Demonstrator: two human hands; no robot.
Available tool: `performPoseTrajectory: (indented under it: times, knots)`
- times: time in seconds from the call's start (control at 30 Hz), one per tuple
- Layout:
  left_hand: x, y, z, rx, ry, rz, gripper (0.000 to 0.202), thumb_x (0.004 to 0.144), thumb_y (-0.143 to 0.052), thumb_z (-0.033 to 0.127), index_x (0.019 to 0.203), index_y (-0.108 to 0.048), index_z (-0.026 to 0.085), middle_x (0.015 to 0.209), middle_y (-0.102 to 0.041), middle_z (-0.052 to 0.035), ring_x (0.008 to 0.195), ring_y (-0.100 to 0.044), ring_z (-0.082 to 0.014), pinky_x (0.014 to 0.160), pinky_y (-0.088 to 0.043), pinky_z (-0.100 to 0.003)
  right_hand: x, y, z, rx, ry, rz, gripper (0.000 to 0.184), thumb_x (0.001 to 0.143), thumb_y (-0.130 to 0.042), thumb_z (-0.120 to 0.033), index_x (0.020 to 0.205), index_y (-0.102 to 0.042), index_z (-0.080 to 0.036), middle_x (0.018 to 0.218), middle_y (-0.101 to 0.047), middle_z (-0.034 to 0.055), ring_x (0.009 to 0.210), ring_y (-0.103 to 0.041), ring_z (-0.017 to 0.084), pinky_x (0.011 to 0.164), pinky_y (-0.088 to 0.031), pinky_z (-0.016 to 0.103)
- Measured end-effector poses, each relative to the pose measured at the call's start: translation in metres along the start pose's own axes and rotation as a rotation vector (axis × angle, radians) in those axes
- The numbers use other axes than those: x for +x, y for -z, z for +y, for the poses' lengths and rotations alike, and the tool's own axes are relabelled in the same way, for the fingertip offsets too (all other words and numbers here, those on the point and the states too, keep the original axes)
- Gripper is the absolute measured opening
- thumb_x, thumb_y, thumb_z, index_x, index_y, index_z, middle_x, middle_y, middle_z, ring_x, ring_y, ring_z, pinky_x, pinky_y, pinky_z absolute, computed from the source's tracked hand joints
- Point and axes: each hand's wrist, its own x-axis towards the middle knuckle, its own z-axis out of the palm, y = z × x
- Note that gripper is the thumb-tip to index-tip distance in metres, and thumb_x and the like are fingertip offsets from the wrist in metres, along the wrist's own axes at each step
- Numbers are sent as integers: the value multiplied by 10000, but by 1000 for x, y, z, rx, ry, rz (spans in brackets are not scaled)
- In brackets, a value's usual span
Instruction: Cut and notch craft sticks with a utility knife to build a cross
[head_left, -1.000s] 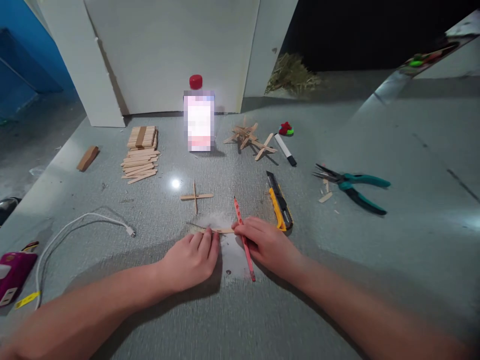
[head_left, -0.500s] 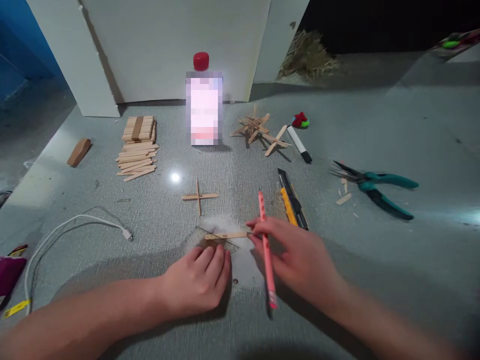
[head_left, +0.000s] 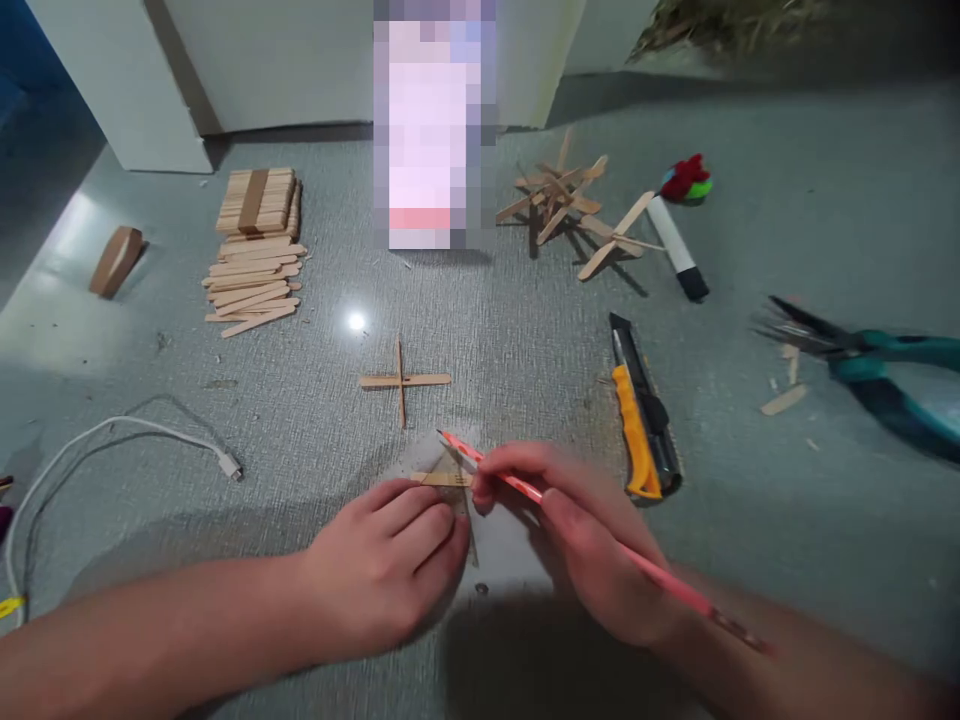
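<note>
My right hand [head_left: 592,540] grips a pink pencil [head_left: 517,487], its dark tip pointing up and left above a flat wooden craft stick [head_left: 442,480]. The fingers of my left hand [head_left: 397,555] are curled and pressed down at the stick's near side, covering part of it. A clear, thin-edged piece, perhaps a ruler or set square [head_left: 471,535], lies at the stick too; its full shape is hidden. Small dark marks show on the stick. Just beyond lie two craft sticks joined as a cross [head_left: 424,380].
A yellow-black utility knife [head_left: 637,420] lies right, with teal-handled pliers [head_left: 870,365] farther out. Behind are a pile of crossed sticks [head_left: 559,195], a white marker [head_left: 675,245], a blurred-out bottle [head_left: 424,130] and stacked craft sticks [head_left: 259,205]. A white cable [head_left: 150,420] curves at left.
My right hand has tilted the pencil from nearly upright to slanting, its tip now over the stick. The clear piece has turned to a steeper angle. My view has moved closer and lower.
</note>
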Motion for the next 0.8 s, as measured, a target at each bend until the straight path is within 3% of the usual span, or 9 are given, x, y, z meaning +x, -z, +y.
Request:
performPoseTrajectory:
  times: [0.17,0.3,0.4,0.5,0.6,0.67,0.8]
  knots:
    - [3,2,-9,-175,84,2,213,1017,-516,159,1117,-700,122,1089,-730,-88,1114,-663,-213,1010,-591,-381,2,5,-4,-20,22,-60,355,1070,-342,-484,1185,-639,-327,943,-671,52,857,-639,233,769,-523,395]
    - [2,-1,-13,-272,140,49,168,1012,-558,175,1097,-700,149,1194,-700,-95,1188,-646,-228,980,-600,-363,2,6,-5,8,80,-51,345,1065,-376,-440,1224,-649,-301,974,-672,56,943,-633,229,839,-530,374]
    - [-1,-3,-13,-306,173,31,158,998,-591,172,1123,-685,152,1312,-664,-96,1267,-602,-251,1023,-578,-388,-1,11,-10,19,62,13,336,1057,-412,-414,1223,-685,-309,1141,-690,70,1091,-657,242,930,-554,384]
    - [-3,-4,-13,-318,180,19,180,1002,-579,158,1158,-666,134,1310,-675,-82,1278,-588,-257,1062,-562,-403,-3,17,-17,-14,18,72,294,1041,-447,-322,1124,-728,-308,1269,-683,72,1082,-708,239,879,-608,368]
    - [-4,-4,-12,-327,187,12,207,990,-600,149,1186,-656,114,1323,-657,-104,1277,-593,-259,1060,-576,-382,1,16,-20,-214,89,133,181,946,-573,-143,903,-693,-272,1051,-734,37,876,-743,178,749,-620,285]
    - [-3,-3,-11,-312,191,9,209,991,-597,146,1189,-657,110,1319,-655,-113,1264,-608,-265,1038,-597,-384,6,12,-20,-359,151,160,196,865,-635,-61,858,-631,-257,889,-721,-2,764,-723,138,692,-595,241]
    - [-1,-1,-13,-285,183,19,181,1017,-555,167,1142,-671,107,1267,-692,-110,1196,-664,-282,964,-644,-409,12,4,-18,-453,176,94,219,826,-634,-52,791,-529,-241,774,-667,-42,659,-666,86,603,-540,194]
